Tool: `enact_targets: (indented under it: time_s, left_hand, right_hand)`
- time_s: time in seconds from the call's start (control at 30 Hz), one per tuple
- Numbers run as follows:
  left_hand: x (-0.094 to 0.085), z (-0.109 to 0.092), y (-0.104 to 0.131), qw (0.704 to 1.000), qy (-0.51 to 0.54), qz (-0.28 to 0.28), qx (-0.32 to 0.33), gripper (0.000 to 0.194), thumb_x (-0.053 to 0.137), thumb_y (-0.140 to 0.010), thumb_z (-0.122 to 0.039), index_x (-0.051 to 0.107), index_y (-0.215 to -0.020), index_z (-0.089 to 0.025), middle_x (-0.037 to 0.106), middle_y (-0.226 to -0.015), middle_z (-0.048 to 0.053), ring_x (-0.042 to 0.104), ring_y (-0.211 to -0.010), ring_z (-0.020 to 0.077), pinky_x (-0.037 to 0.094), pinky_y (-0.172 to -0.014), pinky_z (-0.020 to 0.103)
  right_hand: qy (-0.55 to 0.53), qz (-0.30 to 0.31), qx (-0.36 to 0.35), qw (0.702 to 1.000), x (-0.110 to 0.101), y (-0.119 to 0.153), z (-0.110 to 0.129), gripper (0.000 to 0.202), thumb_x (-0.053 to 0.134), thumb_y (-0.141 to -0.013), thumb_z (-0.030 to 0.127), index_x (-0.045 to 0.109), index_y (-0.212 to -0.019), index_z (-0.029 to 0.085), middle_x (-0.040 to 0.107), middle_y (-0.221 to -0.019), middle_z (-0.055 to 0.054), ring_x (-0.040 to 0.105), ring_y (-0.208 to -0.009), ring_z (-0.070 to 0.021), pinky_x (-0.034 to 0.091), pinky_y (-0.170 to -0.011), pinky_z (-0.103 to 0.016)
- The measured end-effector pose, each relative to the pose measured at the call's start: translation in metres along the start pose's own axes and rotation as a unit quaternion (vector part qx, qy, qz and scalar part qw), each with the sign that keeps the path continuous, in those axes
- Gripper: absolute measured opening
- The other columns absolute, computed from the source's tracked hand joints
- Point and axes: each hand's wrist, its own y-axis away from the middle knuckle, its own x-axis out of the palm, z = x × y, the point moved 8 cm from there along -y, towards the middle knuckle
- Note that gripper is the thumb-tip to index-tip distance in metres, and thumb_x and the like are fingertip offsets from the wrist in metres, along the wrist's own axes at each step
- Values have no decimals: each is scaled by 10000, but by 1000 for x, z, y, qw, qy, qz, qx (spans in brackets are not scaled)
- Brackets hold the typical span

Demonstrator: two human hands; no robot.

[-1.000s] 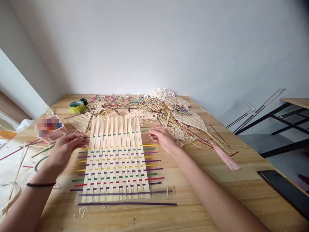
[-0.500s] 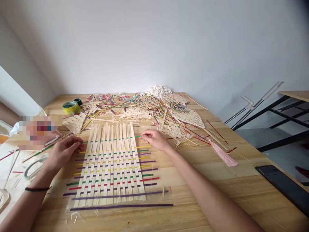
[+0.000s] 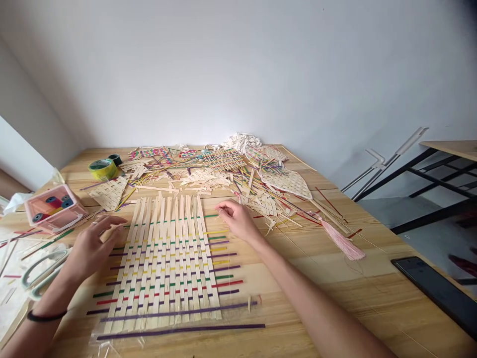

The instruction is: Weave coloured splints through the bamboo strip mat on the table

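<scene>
A woven mat (image 3: 164, 268) of pale flat bamboo strips crossed by thin coloured strips lies before me. Its near edge is under clear tape. At the mat's far end a green strip (image 3: 210, 216) runs across the pale strips. My right hand (image 3: 236, 221) pinches the right end of that strip, beside the mat. On the other side, my left hand (image 3: 91, 243) is by the strip's left end, thumb and fingers apart; whether a fingertip touches the strip is unclear. Along the near edge lies a loose purple strip (image 3: 182, 331).
Scissors (image 3: 42, 273) and a pink box (image 3: 55, 209) of thread spools lie left. Tape rolls (image 3: 103, 169) stand farther back. A heap of bamboo strips (image 3: 208, 179) and woven pieces spreads behind the mat. A pink tassel (image 3: 343, 241) and a phone (image 3: 434, 291) are right.
My left hand's fingers have loosened and spread near the strip's left end. My right hand keeps its pinch. The whole view has shifted slightly, showing more of the scissors.
</scene>
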Motion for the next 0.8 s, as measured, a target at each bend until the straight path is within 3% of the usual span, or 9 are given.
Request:
enact_targets:
  time_s: [0.1,0.23,0.33,0.4,0.47,0.6,0.7,0.8]
  left_hand:
    - [13,-19,9,1000,4,30,3,401,631,-876,-635,769,-1041,-297,772,-1140,66,713,-855,278,506,-538,284]
    - [30,-41,20,997,4,60,57,345,623,-922,-586,767,-1084,-318,749,-1232,70,710,-1090,319,557,-635,291]
    - [34,-43,24,995,-5,57,83,308,640,-936,-540,761,-1139,-342,730,-1284,56,697,-1144,319,582,-738,321]
    - [31,-39,23,996,2,41,83,301,653,-937,-524,760,-1152,-343,705,-1283,58,692,-1084,303,565,-702,321]
    - [23,-36,21,997,15,7,75,276,667,-930,-516,765,-1109,-330,685,-1153,66,659,-934,275,522,-642,326]
    - [13,-31,19,996,60,-38,53,193,658,-946,-455,743,-1029,-304,584,-930,32,554,-746,219,482,-685,351]
    - [15,-28,18,995,94,-25,37,208,673,-935,-439,738,-1051,-280,573,-919,25,569,-771,216,476,-697,340]
    - [19,-27,18,994,100,-13,34,231,688,-925,-452,744,-1048,-265,579,-906,25,569,-781,210,476,-697,325]
  right_hand:
    - [20,-36,-34,999,-5,4,9,177,579,-912,322,722,-896,218,735,-963,-75,652,-814,-210,513,-754,-347]
    - [46,-111,-67,990,-17,8,17,173,550,-935,272,717,-925,227,726,-996,-94,639,-864,-235,502,-796,-376]
    - [58,-111,-71,990,-16,9,18,148,573,-919,261,717,-942,234,682,-976,-86,595,-849,-238,483,-824,-388]
    - [63,-113,-70,989,-15,8,17,161,603,-874,248,727,-977,240,596,-927,-61,543,-805,-225,473,-830,-386]
    - [47,-118,-60,990,-17,7,13,221,616,-805,226,731,-993,241,500,-870,-31,487,-763,-209,459,-807,-377]
    - [-147,-87,28,985,-17,0,-10,236,626,-717,273,690,-940,234,453,-819,-7,450,-725,-183,413,-701,-339]
    - [-315,-87,79,942,-19,-3,-20,241,625,-665,294,667,-893,224,415,-776,9,391,-667,-151,401,-676,-328]
    - [-379,-96,88,916,-21,-4,-20,244,633,-628,256,690,-859,204,405,-772,9,367,-650,-130,383,-662,-316]
